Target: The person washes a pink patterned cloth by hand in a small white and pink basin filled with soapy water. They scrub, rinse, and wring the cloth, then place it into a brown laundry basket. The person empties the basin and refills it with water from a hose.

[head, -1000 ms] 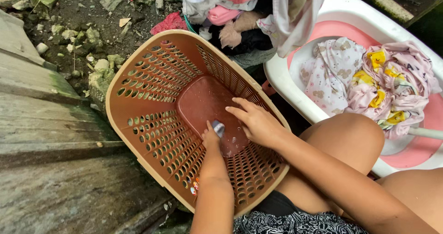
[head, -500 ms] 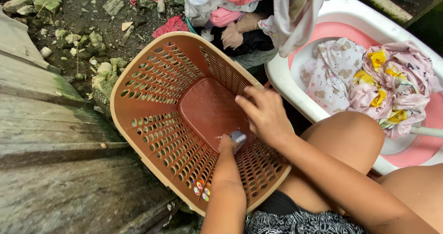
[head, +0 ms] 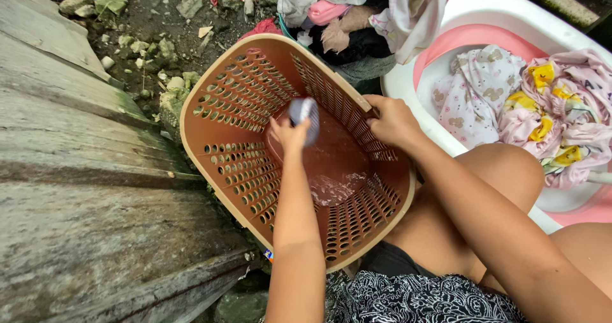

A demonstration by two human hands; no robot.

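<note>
The brown perforated plastic laundry basket (head: 255,138) stands tilted, its opening facing the camera, and serves as the reference for all positions below.

Left hand (head: 290,134): inside the basket, over the solid floor panel. The fingers are closed around a small grey-blue scrubbing brush (head: 306,116), whose head projects above the hand. Whether the brush head touches the basket floor cannot be determined from this view. A patch of white foam (head: 331,189) lies on the basket floor, just below the left forearm.

Right hand (head: 392,120): on the basket's right rim. The fingers are curled over the rim edge and grip it.

Surroundings, relative to the basket:
- Right: a white and pink plastic tub (head: 484,17), its edge near the basket rim. It contains crumpled printed cloths in pink, white and yellow (head: 542,106).
- Above: a heap of mixed clothing in pink, white and dark colours (head: 357,11), just beyond the upper rim.
- Left: weathered grey wooden planks (head: 76,189).
- Upper left: dark ground with loose stones (head: 146,30).
- Lower right: the person's bare knee (head: 503,176), close to the rim.
</note>
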